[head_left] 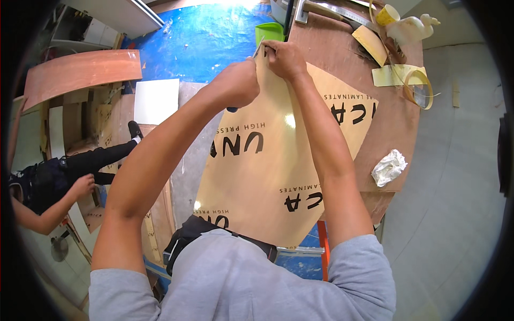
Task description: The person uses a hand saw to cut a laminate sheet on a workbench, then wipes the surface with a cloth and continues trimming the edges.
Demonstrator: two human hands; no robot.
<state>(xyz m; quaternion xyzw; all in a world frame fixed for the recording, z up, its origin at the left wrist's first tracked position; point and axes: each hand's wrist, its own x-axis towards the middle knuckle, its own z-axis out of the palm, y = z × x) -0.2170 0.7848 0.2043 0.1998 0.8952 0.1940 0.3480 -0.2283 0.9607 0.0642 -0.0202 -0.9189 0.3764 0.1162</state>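
Observation:
A large tan laminate sheet (235, 176) with black printing stretches from my waist to the far edge of the work surface. At its narrow far end, my right hand (287, 60) pinches the sheet's edge with curled fingers. My left hand (239, 84) is closed beside that same corner, around a hand tool. A thin metal end of the tool (259, 47) shows past the fingers, and a dark blue bit shows below the fist. The fist hides the rest, so its exact kind is unclear.
A brown board (342, 51) lies under the sheet, bearing a crumpled white cloth (389, 168), a yellow cup (387, 15), a pale jug (412, 29) and loose strips. Blue sheeting (187, 40) covers the floor ahead. Another person (53, 171) is at the left, near a curved wooden panel (83, 75).

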